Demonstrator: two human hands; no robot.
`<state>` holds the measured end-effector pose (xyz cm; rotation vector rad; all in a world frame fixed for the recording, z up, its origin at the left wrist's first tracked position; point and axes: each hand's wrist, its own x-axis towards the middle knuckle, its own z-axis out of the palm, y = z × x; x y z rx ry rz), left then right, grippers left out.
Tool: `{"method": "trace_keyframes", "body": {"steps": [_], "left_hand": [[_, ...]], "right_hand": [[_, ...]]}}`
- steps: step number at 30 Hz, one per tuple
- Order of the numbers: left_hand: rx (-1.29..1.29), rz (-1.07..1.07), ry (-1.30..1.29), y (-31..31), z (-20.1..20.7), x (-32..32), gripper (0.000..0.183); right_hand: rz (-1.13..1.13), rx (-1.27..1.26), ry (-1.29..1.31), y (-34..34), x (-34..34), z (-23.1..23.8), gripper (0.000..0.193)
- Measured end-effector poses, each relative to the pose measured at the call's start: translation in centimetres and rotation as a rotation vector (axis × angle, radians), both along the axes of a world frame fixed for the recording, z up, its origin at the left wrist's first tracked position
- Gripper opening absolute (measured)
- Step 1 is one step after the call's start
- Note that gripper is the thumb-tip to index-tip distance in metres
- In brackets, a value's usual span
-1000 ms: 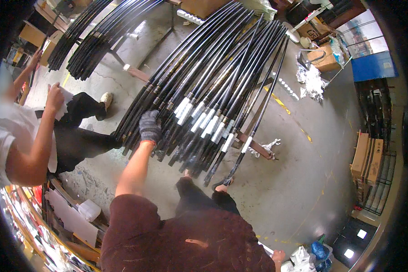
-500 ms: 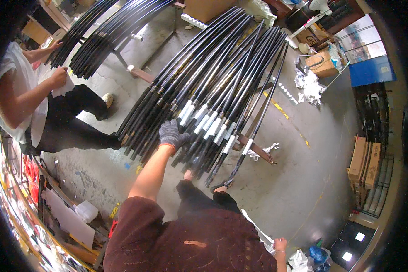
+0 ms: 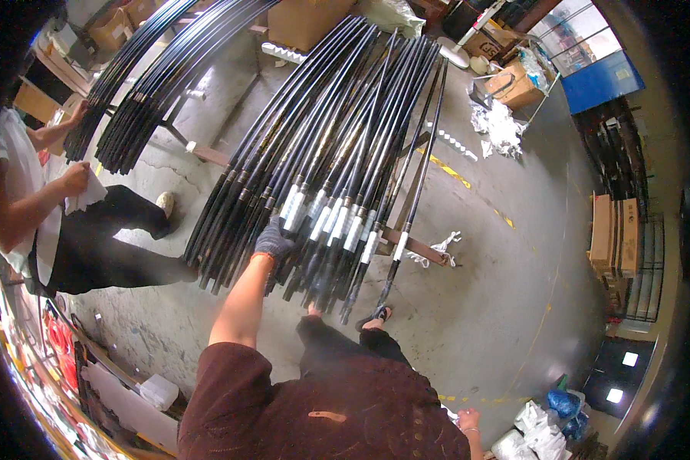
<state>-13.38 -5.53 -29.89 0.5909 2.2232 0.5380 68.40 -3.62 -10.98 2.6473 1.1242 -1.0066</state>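
A wide row of long black poles [image 3: 307,146] lies in front of me, several with white wraps [image 3: 336,217] near their close ends. My left hand [image 3: 272,239], in a grey knitted glove, is at the near end of the row, just below the white wraps. Its fingers curl over one of the black poles, partly hidden by the back of the glove. Low at the right, my bare right hand [image 3: 469,420] hangs beside my body with bent fingers. A bit of white cloth [image 3: 450,414] shows at it, mostly hidden by my brown shirt.
A rack bar [image 3: 425,249] supports the poles. At the left, another person [image 3: 31,199] stands by a second batch of black poles [image 3: 142,115], holding something white. White scraps [image 3: 498,126] lie on the floor, cartons [image 3: 615,234] stand right, and bags [image 3: 533,429] sit lower right.
My left hand has gone from spread fingers on top of the poles to curled around one, slightly lower. The view has shifted right. The white cloth by my right hand shows less.
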Motion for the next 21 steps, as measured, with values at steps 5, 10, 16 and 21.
{"method": "trace_keyframes", "body": {"steps": [5, 10, 16, 21], "left_hand": [[-0.153, 0.007, 0.067, 1.1, 5.2, 1.6, 0.096], [-0.008, 0.038, 0.281, 0.2, 5.2, 3.7, 0.057], [0.008, -0.023, 0.315, 0.2, 6.0, 5.1, 0.057], [0.035, -0.068, 0.371, 0.5, 5.4, 5.6, 0.062]], "right_hand": [[0.068, -0.067, -0.042, -1.6, -0.8, -0.4, 0.036], [0.015, 0.02, -0.04, -1.8, -2.1, -0.8, 0.023], [0.075, -0.009, 0.008, -1.7, -0.7, -2.6, 0.017], [0.072, 0.015, 0.071, -1.8, -0.8, -3.7, 0.014]]}}
